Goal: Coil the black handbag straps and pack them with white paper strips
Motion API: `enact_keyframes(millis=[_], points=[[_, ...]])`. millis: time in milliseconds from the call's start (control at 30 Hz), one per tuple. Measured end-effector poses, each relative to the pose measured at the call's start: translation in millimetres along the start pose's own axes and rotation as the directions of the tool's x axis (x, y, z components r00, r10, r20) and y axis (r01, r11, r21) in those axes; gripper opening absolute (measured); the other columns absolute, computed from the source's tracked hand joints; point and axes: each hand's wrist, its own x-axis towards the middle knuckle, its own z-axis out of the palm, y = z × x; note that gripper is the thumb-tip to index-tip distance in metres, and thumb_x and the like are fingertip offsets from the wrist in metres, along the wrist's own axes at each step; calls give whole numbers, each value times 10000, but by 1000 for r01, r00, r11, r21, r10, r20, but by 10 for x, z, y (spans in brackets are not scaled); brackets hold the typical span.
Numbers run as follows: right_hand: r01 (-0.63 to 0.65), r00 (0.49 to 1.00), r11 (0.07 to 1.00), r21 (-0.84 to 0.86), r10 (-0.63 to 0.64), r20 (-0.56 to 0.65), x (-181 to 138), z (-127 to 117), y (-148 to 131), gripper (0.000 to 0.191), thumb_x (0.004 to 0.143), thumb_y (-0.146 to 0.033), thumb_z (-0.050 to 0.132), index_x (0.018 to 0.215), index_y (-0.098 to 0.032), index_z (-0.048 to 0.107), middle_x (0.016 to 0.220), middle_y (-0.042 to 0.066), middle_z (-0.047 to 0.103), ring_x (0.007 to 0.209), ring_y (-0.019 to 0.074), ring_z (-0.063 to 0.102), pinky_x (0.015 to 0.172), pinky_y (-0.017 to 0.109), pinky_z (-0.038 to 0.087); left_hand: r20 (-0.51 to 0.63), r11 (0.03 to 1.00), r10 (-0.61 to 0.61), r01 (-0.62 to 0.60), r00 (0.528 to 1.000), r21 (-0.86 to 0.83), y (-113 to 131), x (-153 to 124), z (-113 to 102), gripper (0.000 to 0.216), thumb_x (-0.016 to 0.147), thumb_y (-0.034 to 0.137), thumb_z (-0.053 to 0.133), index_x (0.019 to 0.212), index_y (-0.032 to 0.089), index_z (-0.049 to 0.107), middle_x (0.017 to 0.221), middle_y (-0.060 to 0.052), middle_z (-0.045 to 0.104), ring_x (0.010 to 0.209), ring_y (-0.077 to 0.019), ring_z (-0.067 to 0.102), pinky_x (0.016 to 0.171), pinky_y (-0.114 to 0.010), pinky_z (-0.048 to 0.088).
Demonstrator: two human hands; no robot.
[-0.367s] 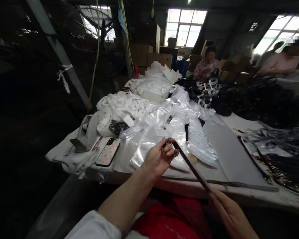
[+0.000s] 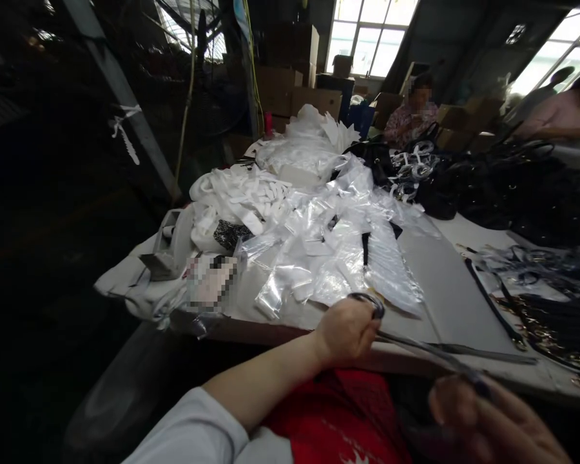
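Note:
My left hand (image 2: pixel 347 331) is closed around the looped end of a thin dark strap (image 2: pixel 418 348) at the near table edge. The strap runs right and down to my right hand (image 2: pixel 493 419), which is blurred low in the view, fingers curled round the strap's other end. Behind the left hand lies a heap of clear plastic bags (image 2: pixel 328 258). A red garment (image 2: pixel 338 419) shows below my arms.
A grey table (image 2: pixel 444 290) carries white strips (image 2: pixel 251 193), a tape dispenser (image 2: pixel 167 251), a phone (image 2: pixel 210 283), and black straps with metal fittings (image 2: pixel 546 309) at right. Black bags (image 2: pixel 502 187) pile at the far right. Two people sit beyond the table.
My left hand has dropped toward the table edge and moved right with the strap loop. My right hand shifted right and is now blurred. The view tilted slightly down.

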Motion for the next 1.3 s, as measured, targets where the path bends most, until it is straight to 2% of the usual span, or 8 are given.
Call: enact_keyframes(millis=[100,200,433,500,633,867,1133,1300], points=[[-55,960,990,-130,16,-279,237,-393,-71,266,811,-456,645,776,-193,622,610,20,555,524,135,512,475,222,471,294,1000,31,-29,955,-11,111,-134,-9,385,938,449,339,729,167,496,655,-46,526,593,-151,453,612,-282,381],[39,980,876,-481,-128,-155,435,-469,54,473,747,-461,716,1142,-218,624,1074,100,662,1003,252,619,823,304,538,419,907,-120,271,900,-322,267,-140,-99,424,971,436,295,725,159,502,657,-16,508,594,-117,442,589,-239,343],[128,978,821,-556,-11,208,424,431,511,449,949,-510,386,996,-159,662,982,102,668,929,250,615,888,350,502,525,7,-331,558,784,-829,388,-19,-132,527,895,611,425,872,107,576,507,54,335,466,-92,369,529,-225,349],[112,923,837,-536,111,367,355,643,457,449,954,-511,385,960,-171,679,956,76,670,920,233,610,881,323,498,370,90,-449,453,813,-887,346,5,-130,506,932,571,386,955,102,573,542,41,399,515,-103,446,682,-275,449],[38,794,878,-477,264,548,127,611,194,427,935,-520,439,981,-194,711,900,65,671,773,173,607,757,272,512,-26,779,-329,256,944,-573,175,-32,-105,398,982,442,311,1007,122,546,810,-87,597,804,-181,571,883,-344,423],[-65,997,871,-487,36,-69,273,-236,-45,355,814,-532,617,832,-183,681,666,35,621,651,188,622,636,268,547,422,957,-136,230,896,-179,184,-156,-52,409,962,384,233,660,183,421,627,-19,470,568,-131,412,588,-269,320],[251,968,679,-690,-180,175,364,-126,481,465,882,-341,521,1329,-211,525,1310,118,586,1194,276,560,1024,398,458,832,128,-211,858,514,-497,208,-73,-199,583,881,664,363,729,144,577,375,77,273,344,-97,272,442,-246,260],[218,971,734,-644,-98,216,483,188,481,358,950,-364,415,1195,-216,631,1203,88,644,1102,249,599,984,354,464,737,-86,-252,744,627,-662,211,36,-261,523,834,628,520,774,113,589,418,93,299,368,-69,306,586,-257,408]])
